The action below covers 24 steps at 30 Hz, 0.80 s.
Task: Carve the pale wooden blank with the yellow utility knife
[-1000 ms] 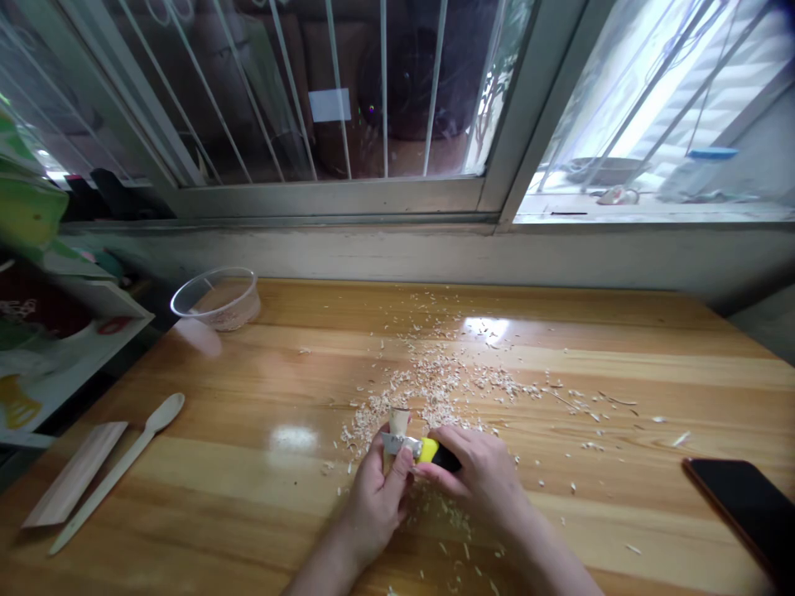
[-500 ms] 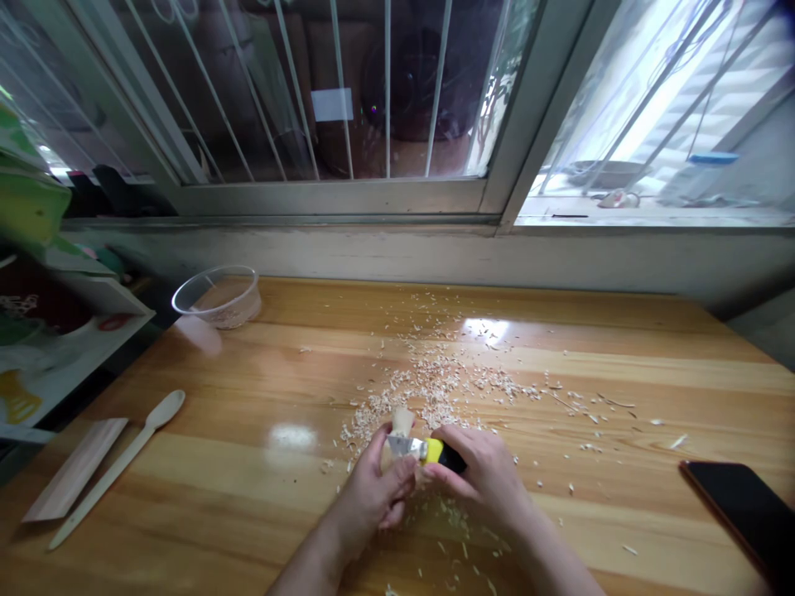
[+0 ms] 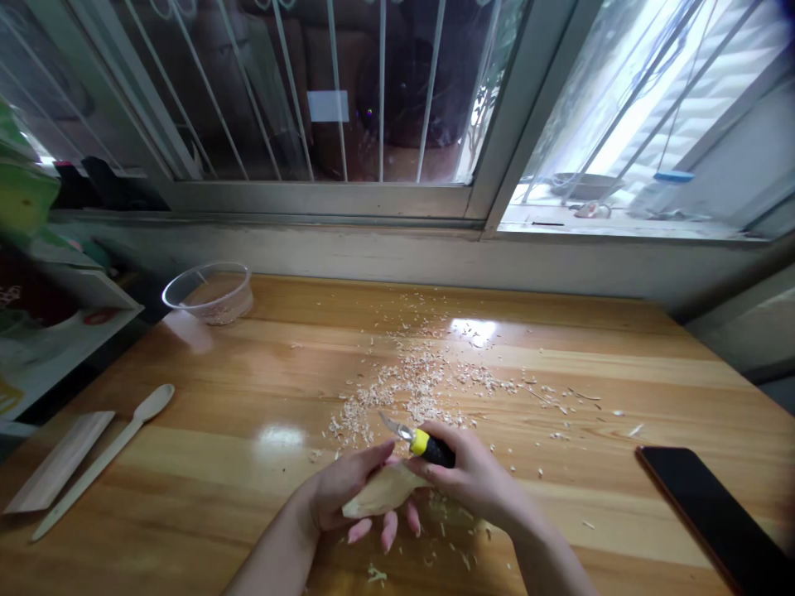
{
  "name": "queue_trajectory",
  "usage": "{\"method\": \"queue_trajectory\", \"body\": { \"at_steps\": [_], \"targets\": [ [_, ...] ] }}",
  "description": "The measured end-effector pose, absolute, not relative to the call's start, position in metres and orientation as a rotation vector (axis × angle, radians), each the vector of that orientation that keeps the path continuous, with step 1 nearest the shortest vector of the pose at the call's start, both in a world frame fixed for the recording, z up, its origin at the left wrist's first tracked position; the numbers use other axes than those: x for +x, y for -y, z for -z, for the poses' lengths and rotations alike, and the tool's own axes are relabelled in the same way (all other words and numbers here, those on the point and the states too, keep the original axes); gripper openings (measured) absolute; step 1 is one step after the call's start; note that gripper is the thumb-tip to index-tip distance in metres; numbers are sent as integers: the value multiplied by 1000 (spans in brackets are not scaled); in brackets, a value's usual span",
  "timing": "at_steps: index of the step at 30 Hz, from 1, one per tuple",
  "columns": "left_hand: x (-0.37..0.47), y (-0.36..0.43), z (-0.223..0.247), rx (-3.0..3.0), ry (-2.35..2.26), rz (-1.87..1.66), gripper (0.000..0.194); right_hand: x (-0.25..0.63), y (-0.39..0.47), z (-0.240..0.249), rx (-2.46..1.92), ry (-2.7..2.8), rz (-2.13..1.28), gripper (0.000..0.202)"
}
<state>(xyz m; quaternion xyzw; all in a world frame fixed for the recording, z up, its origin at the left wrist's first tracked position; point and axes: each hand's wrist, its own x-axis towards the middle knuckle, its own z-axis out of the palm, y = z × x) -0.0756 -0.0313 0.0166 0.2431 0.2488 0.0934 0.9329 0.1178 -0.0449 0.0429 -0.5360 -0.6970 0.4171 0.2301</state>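
Carved wood block (image 3: 380, 492): held in left hand (image 3: 339, 490), above counter (image 3: 217, 406); likely light, stiff; grasp along sides
Carving knife (image 3: 433, 449): handle gripped by right hand (image 3: 477, 468); blade likely sharp, rigid

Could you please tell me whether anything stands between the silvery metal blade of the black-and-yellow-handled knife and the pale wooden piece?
Yes: as seen here, the thumb of the left hand lies between the knife blade and the upper edge of the wooden piece. Nothing else visible does.
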Motion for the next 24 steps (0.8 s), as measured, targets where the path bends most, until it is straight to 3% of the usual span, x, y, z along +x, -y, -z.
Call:
{"method": "queue_trajectory", "body": {
  "at_steps": [5, 9, 13, 19, 24],
  "targets": [
    [-82, 23, -22, 378, -410, -451, 71, 121, 38, -41, -1421, 1514, -1224, 20],
    [-73, 25, -19, 365, -519, -824, 42, 118, 35, -38, -1519, 1312, -1124, 28],
    [-53, 36, -14, 434, -582, -933, 23, 109, 40, -34, -1562, 1451, -996, 25],
    [-46, 39, -14, 563, -803, -1072, 30, 101, 47, -39, -1557, 1804, -1008, 15],
    [-50, 37, -16, 651, -941, -1082, 33, 106, 45, -35, -1616, 1768, -951, 25]
  ]
}}
